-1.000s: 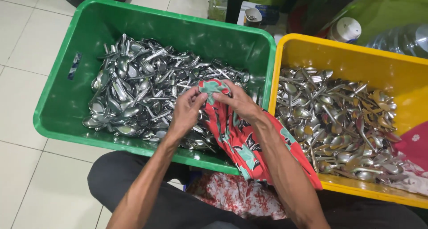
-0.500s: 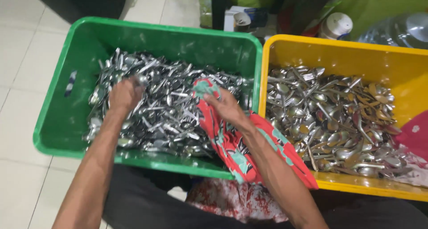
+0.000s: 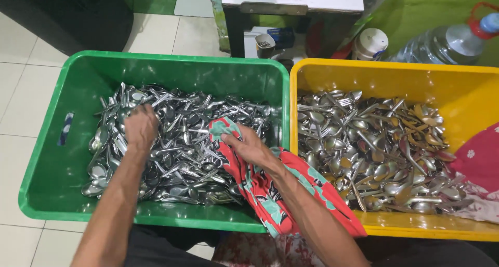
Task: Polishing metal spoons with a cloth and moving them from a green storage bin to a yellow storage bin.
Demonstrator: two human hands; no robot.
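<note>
Since 1 s ago the left hand has left the cloth & gone out to the left part of the cutlery pile; since 0.5 s ago it sits about the same spot, view just tipped a bit. Left hand now lies palm down on the steel spoons & forks in the green crate, fingers curled down into the pile; can't tell if they pinch any one piece. Right hand rests near the middle-right of the same crate, fingers closed on a bunched end of the red cloth w/ teal pattern; cloth runs under the forearm, over the crate's front rim & down toward the lap. Yellow crate stands touching the green one on its right, also full of spoons, w/ a red-pink cloth at its right end. Both crates on white tile floor. Behind: big clear water bottle, white lidded jar
</note>
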